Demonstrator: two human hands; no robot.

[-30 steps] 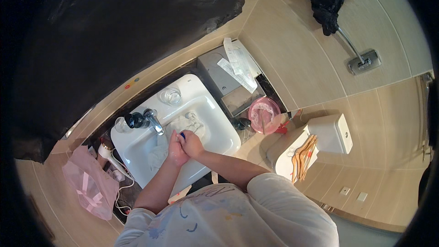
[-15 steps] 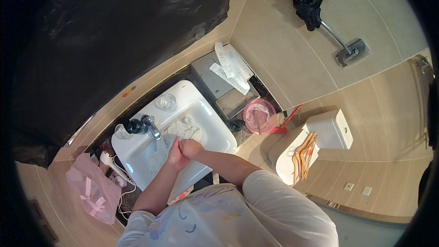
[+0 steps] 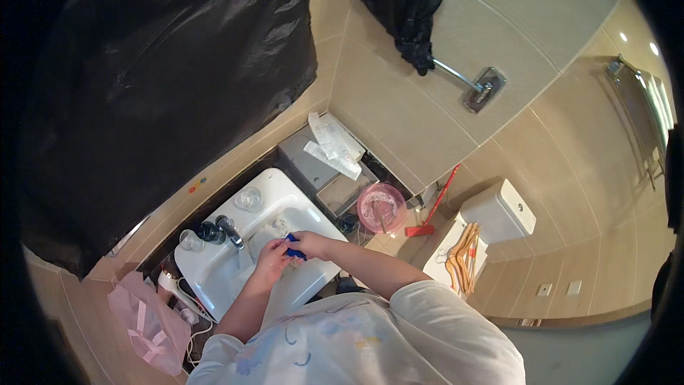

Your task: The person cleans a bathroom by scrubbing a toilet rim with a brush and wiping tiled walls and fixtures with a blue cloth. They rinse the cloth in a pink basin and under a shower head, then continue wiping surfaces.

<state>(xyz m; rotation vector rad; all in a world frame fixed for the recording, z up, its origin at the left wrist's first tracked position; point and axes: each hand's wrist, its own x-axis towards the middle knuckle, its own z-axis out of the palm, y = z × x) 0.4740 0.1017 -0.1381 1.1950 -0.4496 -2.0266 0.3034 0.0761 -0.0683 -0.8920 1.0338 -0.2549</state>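
Over the white washbasin (image 3: 196, 274), both hands meet around a small deep-blue thing (image 3: 293, 249) that looks like cloth; its kind is too small to tell. My right hand (image 3: 312, 244) grips it from the right with bent fingers. My left hand (image 3: 271, 259) closes on its left side, partly hiding it. White cloth (image 3: 276, 227) lies in the basin, just beyond the hands and partly covered by them. The chrome tap (image 3: 230, 231) stands to the left of the hands.
Clear cups (image 3: 249, 199) stand on the basin's rim. A grey box (image 3: 303, 159) with papers sits behind it, beside a pink bucket (image 3: 385, 203) of suds. Wooden hangers (image 3: 464, 257) lie on the toilet lid at right. A pink bag (image 3: 146, 321) and a hairdryer (image 3: 169, 284) are at left.
The hands were clasped together over the basin; now they have parted slightly and a blue thing shows between them. The whole view has shifted, with the basin lower in the picture.
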